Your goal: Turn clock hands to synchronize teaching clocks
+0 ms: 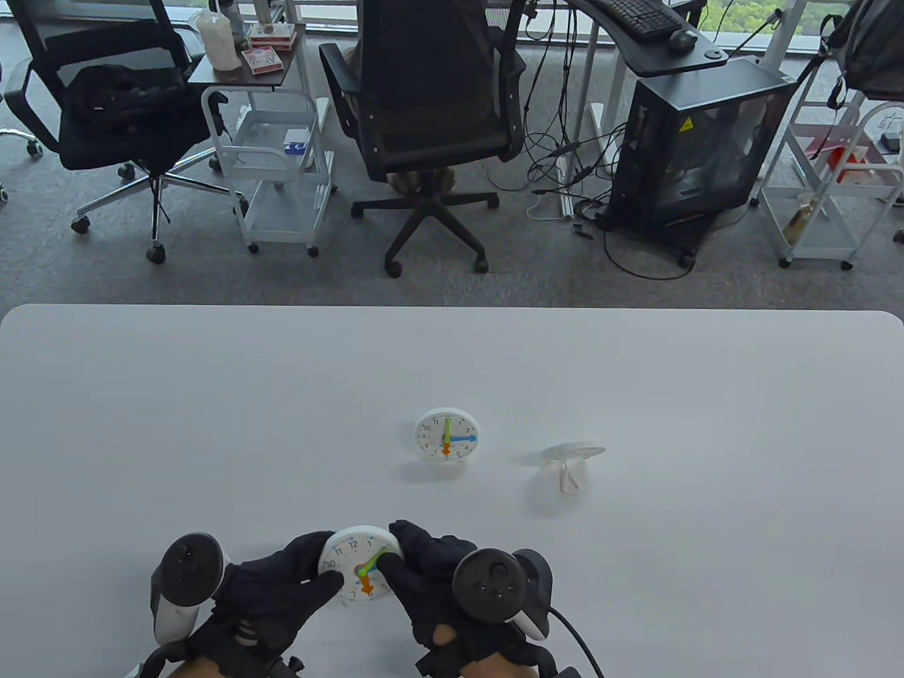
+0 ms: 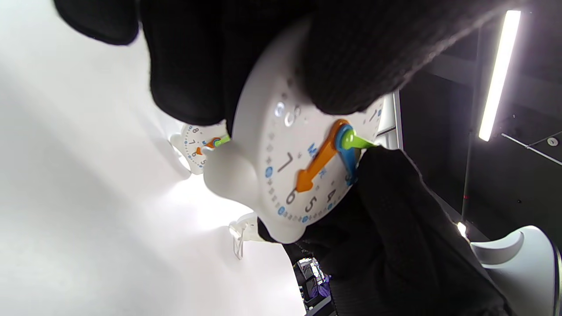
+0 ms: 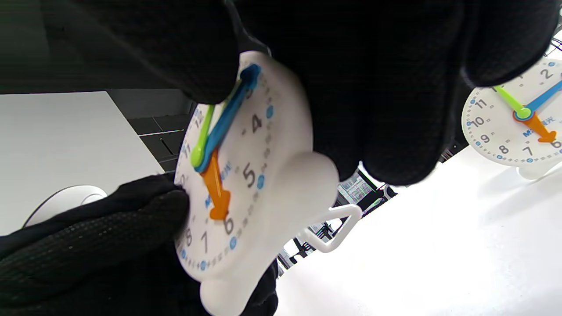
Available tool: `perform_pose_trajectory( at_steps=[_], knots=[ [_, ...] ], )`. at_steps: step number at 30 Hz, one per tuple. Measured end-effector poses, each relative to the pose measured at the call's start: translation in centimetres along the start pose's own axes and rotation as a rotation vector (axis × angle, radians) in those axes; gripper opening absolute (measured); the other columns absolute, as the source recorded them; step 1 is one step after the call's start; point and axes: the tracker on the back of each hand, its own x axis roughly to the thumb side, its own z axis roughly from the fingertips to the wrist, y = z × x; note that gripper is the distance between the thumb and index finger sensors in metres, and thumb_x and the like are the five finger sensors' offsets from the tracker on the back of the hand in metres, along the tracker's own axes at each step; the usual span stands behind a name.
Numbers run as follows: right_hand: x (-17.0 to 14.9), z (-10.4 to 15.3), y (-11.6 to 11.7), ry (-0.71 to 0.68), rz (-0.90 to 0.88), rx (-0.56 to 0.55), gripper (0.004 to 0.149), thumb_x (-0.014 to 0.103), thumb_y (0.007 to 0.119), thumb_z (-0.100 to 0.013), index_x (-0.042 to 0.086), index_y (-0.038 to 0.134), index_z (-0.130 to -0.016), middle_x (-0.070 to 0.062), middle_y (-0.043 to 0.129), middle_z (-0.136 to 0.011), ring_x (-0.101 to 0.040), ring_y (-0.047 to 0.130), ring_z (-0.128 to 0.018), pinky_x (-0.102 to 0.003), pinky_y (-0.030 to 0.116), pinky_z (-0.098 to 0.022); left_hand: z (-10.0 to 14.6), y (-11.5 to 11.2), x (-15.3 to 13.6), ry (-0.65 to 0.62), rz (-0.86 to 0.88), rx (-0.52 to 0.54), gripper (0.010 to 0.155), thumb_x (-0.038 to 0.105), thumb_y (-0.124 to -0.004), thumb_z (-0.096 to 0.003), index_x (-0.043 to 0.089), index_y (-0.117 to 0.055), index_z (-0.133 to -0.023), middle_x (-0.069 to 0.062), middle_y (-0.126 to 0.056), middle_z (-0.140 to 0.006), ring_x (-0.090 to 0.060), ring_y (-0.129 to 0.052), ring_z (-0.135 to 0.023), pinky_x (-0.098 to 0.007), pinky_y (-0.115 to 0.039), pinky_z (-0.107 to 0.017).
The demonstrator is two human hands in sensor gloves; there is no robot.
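Blue hand (image 3: pixel 228 118) under right fingertip (image 3: pixel 206 83)

We are reading black hour numerals on the held clock (image 3: pixel 246 175) at the worktop's near edge: 4, 5, 6, 7 and 8 are showing in the right wrist view, with blue lettering under the hub that is starting with "M" and blurring after that. From the table view we are making out 10, 11, 12 and 1 along its top. The standing clock (image 1: pixel 447 434) near the worktop's middle is showing 12 at top and 6 at bottom; the right wrist view is giving 2, 6, 7, 8, 9, 10, 11. A yellow warning triangle (image 1: pixel 685 126) is sitting on the computer case (image 1: pixel 696 148), unreadable.
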Motion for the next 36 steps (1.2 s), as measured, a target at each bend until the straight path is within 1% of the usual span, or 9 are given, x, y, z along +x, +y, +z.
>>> perform_pose_trajectory(
  at_steps=[14,36],
  knots=[
    [0.01,0.04,0.02,0.032,0.000,-0.003,0.062,0.047,0.078,-0.050,-0.005,0.083,-0.083,-0.011,0.102,-0.060,-0.036,0.106,-0.048,-0.065,0.075,-0.046,-0.06,-0.26,0.03,-0.013,-0.035,-0.018,0.055,0.038,-0.092,-0.0477,0.017,-0.075,-0.096,-0.007,-0.105,-0.074,-0.041,-0.100,-0.067,-0.069,-0.066,-0.057],
    [0.01,0.02,0.26,0.051,0.018,0.014,0.067,0.053,0.078,-0.049,-0.005,0.085,-0.081,-0.012,0.102,-0.058,-0.037,0.106,-0.045,-0.065,0.075,-0.044,0.10,-0.78,0.90,-0.069,-0.176,-0.029,0.057,0.038,-0.092,-0.0473,0.016,-0.075,-0.097,-0.008,-0.106,-0.072,-0.041,-0.101,-0.065,-0.069,-0.067,-0.057]
  ],
)
